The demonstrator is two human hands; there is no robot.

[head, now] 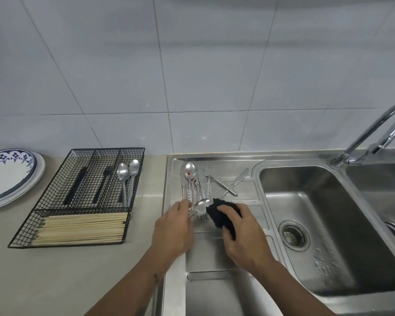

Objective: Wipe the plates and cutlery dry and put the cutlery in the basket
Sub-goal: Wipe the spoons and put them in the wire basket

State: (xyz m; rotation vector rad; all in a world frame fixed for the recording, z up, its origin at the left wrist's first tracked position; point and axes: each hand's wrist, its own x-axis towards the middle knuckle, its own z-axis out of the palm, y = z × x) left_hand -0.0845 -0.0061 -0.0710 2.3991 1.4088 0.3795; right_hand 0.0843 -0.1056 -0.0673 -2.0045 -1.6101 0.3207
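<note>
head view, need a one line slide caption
Left hand holds a spoon while right hand wipes it with a black cloth beside the sink.

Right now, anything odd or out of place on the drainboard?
One spoon in the drainboard pile shows small red spots on its bowl, possibly leftover food. A knife and a fork lie crossed, apart from the pile. Otherwise nothing stands out.

We see loose steel cutlery (196, 183) on the drainboard; two spoons (128, 179) in the wire basket (55, 197); stacked plates (9, 176) far left.

Glossy steel sink (328, 224), shiny metal spoons (126, 176), matt black wire basket (82, 197).
</note>
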